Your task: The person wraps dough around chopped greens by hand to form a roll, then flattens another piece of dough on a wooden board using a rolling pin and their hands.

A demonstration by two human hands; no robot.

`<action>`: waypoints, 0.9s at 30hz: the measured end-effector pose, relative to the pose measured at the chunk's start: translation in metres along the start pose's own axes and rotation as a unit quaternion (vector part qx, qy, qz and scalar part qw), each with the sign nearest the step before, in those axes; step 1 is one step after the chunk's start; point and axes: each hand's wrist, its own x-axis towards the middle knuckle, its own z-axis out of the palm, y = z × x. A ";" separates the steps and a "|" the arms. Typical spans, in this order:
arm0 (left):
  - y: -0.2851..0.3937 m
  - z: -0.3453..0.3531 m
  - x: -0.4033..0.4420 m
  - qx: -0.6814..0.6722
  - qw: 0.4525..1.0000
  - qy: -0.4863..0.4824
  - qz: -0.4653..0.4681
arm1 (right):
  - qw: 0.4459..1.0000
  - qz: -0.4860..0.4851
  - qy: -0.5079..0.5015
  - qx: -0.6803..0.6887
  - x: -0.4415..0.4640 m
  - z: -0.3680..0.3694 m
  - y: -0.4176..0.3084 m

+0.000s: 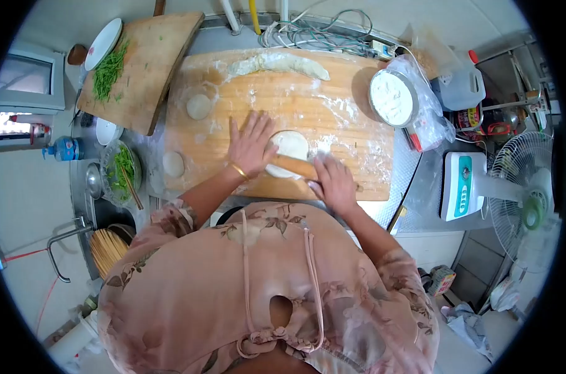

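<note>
A flattened round of dough (290,144) lies on the floured wooden board (214,140) in front of me. Across its lower part rests a wooden rolling pin (294,166), and my right hand (334,184) is wrapped around the pin's right end. My left hand (251,144) is at the dough's left side with its fingers spread, the thumb side against the edge of the round. To the left sit two smaller dough rounds, an upper one (198,106) and a lower one (173,164). A long dough roll (278,64) stretches along the board's far edge.
A bowl of flour (392,98) stands at the board's right corner, near a kitchen scale (464,186) and a fan (532,193). On the left are a cutting board (147,59) with chopped greens (110,71) and a glass bowl (120,171) with chopsticks. Cables (320,34) lie behind.
</note>
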 end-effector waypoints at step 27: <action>0.023 0.020 -0.048 -0.174 0.963 0.206 -0.002 | 0.996 0.030 0.022 0.087 -0.011 -0.041 0.025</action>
